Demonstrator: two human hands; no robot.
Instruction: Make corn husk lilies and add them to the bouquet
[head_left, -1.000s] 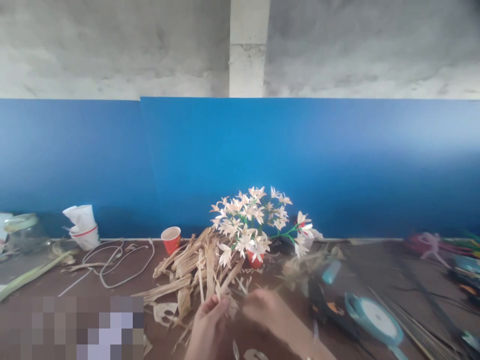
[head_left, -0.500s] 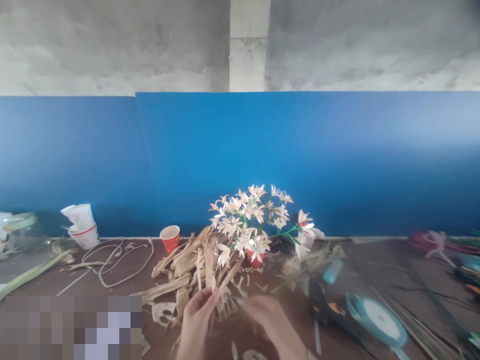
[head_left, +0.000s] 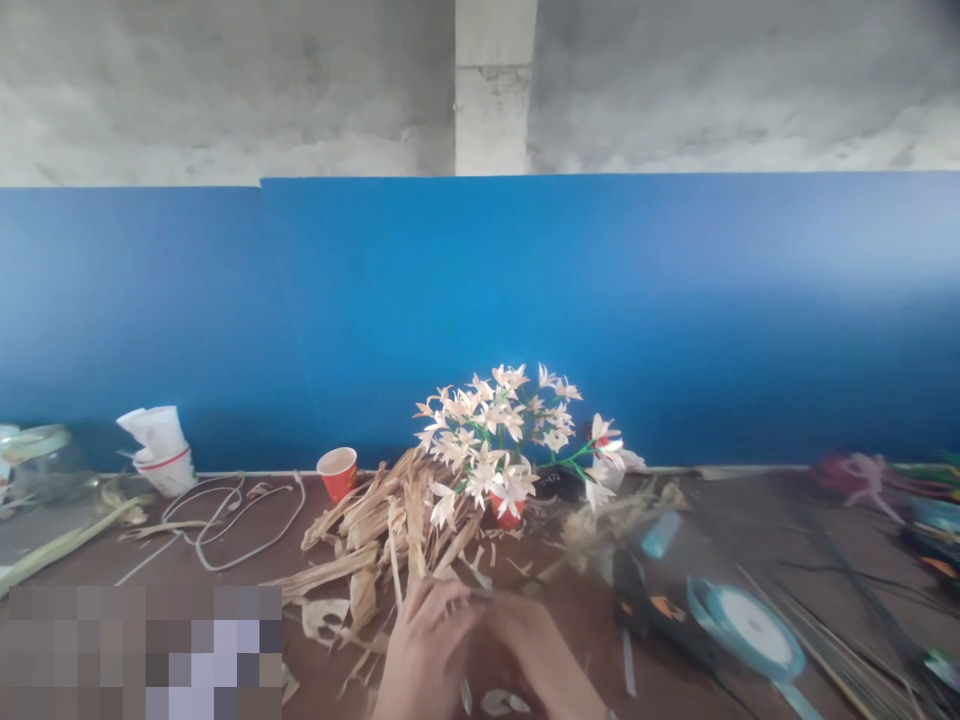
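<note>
My left hand (head_left: pixel 431 640) is closed, its back toward me and its fingers curled in over the front of the table. What it holds is hidden behind the fingers. My right hand (head_left: pixel 529 640) meets it from the right with bent fingers, slightly blurred. A small dark, thin thing (head_left: pixel 481 595) shows where the fingertips come together; its kind is unclear. Just beyond the hands lies a heap of dried husks (head_left: pixel 409 520). Behind it stands a bunch of white husk-like flowers (head_left: pixel 487 425) on green stems, in a red cup (head_left: pixel 508 512).
A red paper cup (head_left: pixel 337 474), a white cable (head_left: pixel 217 530) and a white cup with paper (head_left: pixel 166 468) stand or lie leftward. To the right are a black glue gun (head_left: pixel 660 625), a light-blue ribbon roll (head_left: pixel 750 630) and thin sticks (head_left: pixel 817 635). A blue partition (head_left: pixel 480 280) closes the back.
My left hand has turned over and moved right, hiding the small pale piece that showed between its fingertips. My right hand has come in closer, so the two now meet.
</note>
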